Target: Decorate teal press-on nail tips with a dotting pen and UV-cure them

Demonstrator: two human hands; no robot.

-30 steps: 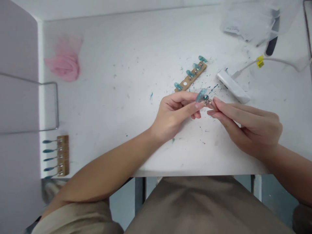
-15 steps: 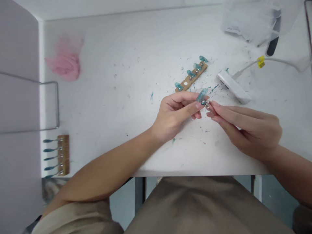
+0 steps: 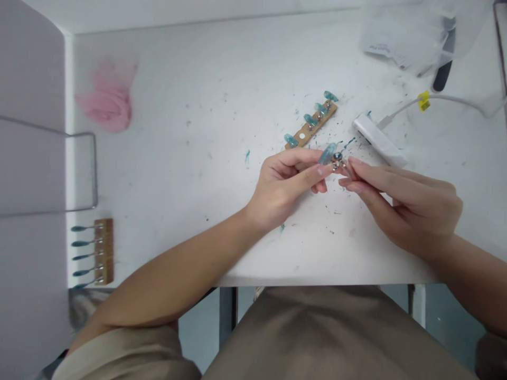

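My left hand [image 3: 283, 182] pinches a long, glossy blue artificial nail tip [image 3: 328, 153] between thumb and fingers, near its lower end. Facing it, my right hand [image 3: 407, 203] is closed on a small clear tool [image 3: 349, 170]. Shiny metal balls [image 3: 337, 157] sit at that tool's end, right beside the nail tip; whether they touch it I cannot tell. Beyond my left hand lies a wooden strip [image 3: 302, 136] with several similar blue nail tips [image 3: 310, 120] on metal stands.
A white lamp-like device [image 3: 380, 140] with a cable lies beyond my right hand. At the back right are a clear plastic bag [image 3: 404, 39] and a dark-handled tool [image 3: 442, 76]. Pink cloth [image 3: 109, 105] lies at the left, above another wooden strip [image 3: 103, 253] with darker nail tips.
My right hand has shifted slightly right. The metal ball has moved up and to the right along the nail tip's edge. My left hand has stayed put.
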